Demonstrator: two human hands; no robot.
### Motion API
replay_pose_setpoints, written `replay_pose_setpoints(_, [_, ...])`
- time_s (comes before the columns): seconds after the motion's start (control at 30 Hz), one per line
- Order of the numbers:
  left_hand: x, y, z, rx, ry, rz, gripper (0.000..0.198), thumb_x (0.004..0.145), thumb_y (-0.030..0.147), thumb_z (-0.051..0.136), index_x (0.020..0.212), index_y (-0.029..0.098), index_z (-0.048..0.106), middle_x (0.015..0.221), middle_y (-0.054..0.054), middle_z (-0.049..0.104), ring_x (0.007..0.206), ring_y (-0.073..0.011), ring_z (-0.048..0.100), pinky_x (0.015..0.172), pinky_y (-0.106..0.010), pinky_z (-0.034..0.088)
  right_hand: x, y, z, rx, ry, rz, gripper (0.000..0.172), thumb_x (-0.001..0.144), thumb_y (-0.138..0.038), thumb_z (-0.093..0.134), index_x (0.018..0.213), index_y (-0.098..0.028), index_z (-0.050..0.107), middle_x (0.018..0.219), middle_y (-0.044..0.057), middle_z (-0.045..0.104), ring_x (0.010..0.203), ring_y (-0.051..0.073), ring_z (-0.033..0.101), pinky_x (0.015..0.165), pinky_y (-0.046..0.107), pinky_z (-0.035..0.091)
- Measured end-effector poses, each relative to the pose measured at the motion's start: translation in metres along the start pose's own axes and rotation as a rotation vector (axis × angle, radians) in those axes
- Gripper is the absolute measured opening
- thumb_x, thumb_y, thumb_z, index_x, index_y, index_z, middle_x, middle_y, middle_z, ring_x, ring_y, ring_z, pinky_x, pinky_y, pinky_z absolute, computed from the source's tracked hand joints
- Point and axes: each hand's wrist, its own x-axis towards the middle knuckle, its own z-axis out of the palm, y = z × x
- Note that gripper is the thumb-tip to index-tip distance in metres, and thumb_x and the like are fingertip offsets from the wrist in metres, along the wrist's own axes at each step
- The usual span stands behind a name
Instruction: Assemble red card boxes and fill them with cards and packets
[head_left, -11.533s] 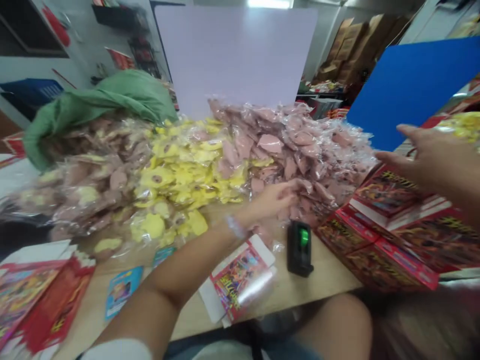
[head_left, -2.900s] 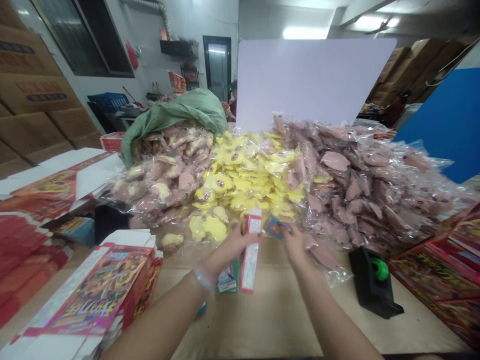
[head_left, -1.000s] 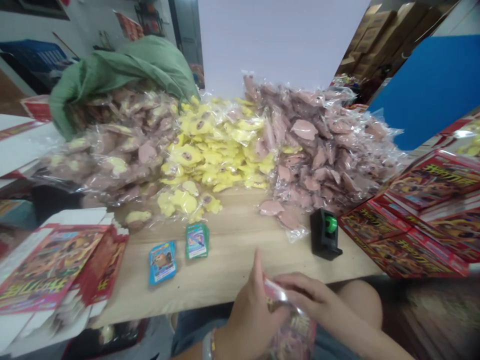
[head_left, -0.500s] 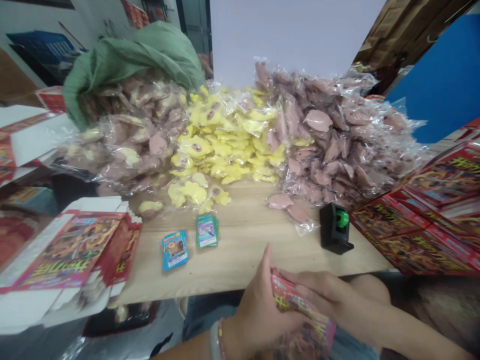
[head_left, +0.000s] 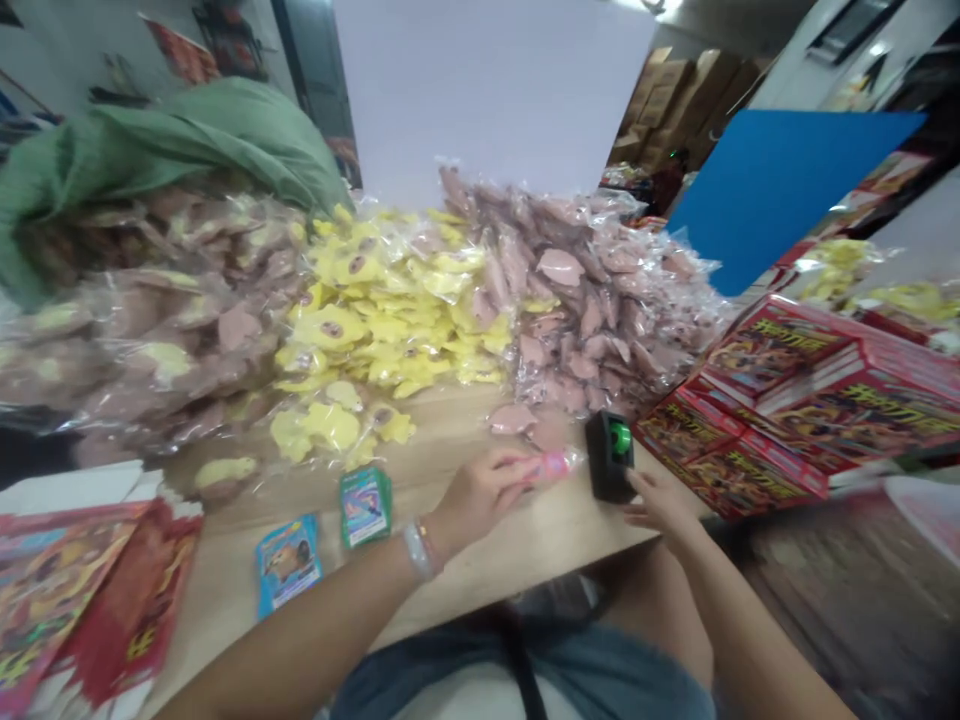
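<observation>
My left hand [head_left: 480, 492] is closed on a small pink-red box [head_left: 549, 466] and holds it out over the wooden table [head_left: 480, 560], just left of a black tape dispenser [head_left: 607, 462] with a green roll. My right hand [head_left: 660, 503] sits at the table's front edge. Its fingers are loosely spread and reach the dispenser's base, with nothing in them. A pale bracelet is on my left wrist.
Heaps of bagged pink toys [head_left: 592, 290] and yellow toys [head_left: 382, 310] fill the back of the table, with a green sack [head_left: 187, 150] at the left. Blue cards [head_left: 289, 560] and green cards [head_left: 365, 492] lie near flat red cartons [head_left: 82, 590]. Stacked red boxes [head_left: 787, 400] stand at the right.
Both hands rose from my lap to the table. The left hand carried the small box toward the tape dispenser, and the right hand let go of it and moved to the dispenser.
</observation>
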Motion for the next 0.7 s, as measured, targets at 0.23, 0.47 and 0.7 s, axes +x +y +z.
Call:
replay_pose_setpoints(0.23, [-0.008,-0.007,0.008,0.150,-0.156,0.007,0.034,0.089,0.019,0.042,0.122,0.023,0.050,0.123,-0.008,0.052,0.109,-0.0181,0.053,0.091,-0.034,0.046,0.005,-0.004,0.005,0.305,-0.158,0.162,0.009,0.068,-0.018,0.058,0.075,-0.016,0.052,0.079,0.008,0.064,0.072,0.022,0.065,0.066,0.038,0.055])
replay_pose_setpoints(0.47, [-0.005,-0.014,0.013,0.233,-0.060,0.029,0.034,0.088,0.017,0.043,0.121,0.021,0.051,0.117,-0.007,0.057,0.105,-0.0169,0.056,0.090,-0.031,0.049,-0.043,0.028,0.016,0.289,0.031,-0.010,0.014,0.062,-0.029,0.055,0.054,-0.022,0.047,0.063,0.004,0.057,0.081,0.025,0.057,0.074,0.034,0.047])
replay_pose_setpoints(0.7, [-0.005,-0.002,0.015,0.251,-0.106,-0.123,0.040,0.087,0.017,0.044,0.127,0.022,0.040,0.116,-0.007,0.057,0.102,-0.0185,0.057,0.086,-0.034,0.049,-0.112,-0.050,0.075,0.329,-0.340,-0.161,0.032,0.073,-0.052,0.048,0.058,-0.024,0.051,0.061,0.002,0.059,0.060,0.020,0.057,0.059,0.029,0.048])
